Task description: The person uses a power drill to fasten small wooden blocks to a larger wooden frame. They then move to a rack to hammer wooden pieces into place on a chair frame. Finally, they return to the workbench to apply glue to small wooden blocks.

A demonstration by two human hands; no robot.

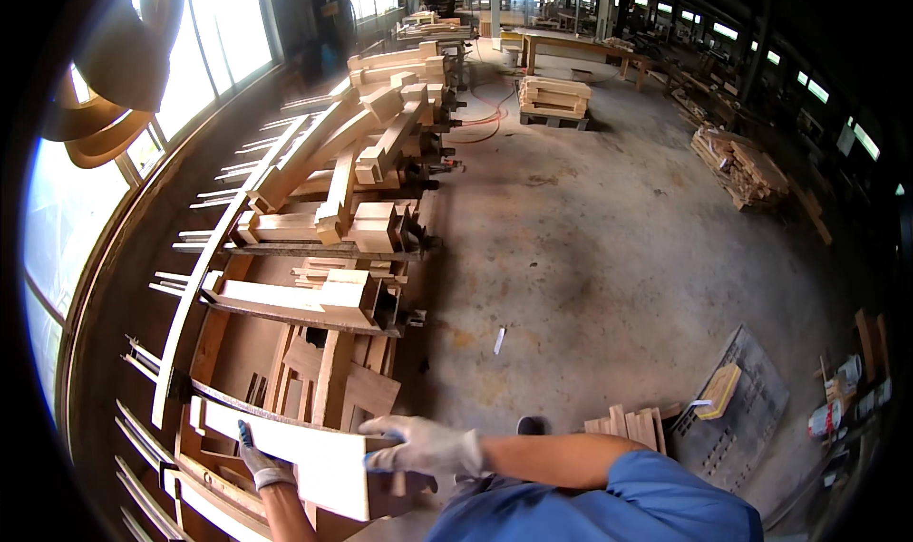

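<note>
A pale, smooth wooden workpiece (328, 466), long at the left and with a wide block-like right end, lies across the clamp rack in front of me. My left hand (264, 464), in a grey glove with blue fingertips, grips its near edge, with a finger over the top face. My right hand (423, 447), gloved the same way, is closed around the right end, thumb side up. The undersides of both grips are hidden. Just beyond the workpiece runs a dark metal clamp bar (262, 411).
More wooden beams (285, 295) rest on clamp bars along the rack to the far left. Wood offcuts (628, 426) and a grey perforated board (747, 399) lie to the right. Farther off stand a pallet of stacked wood (554, 97) and a red hose (490, 122).
</note>
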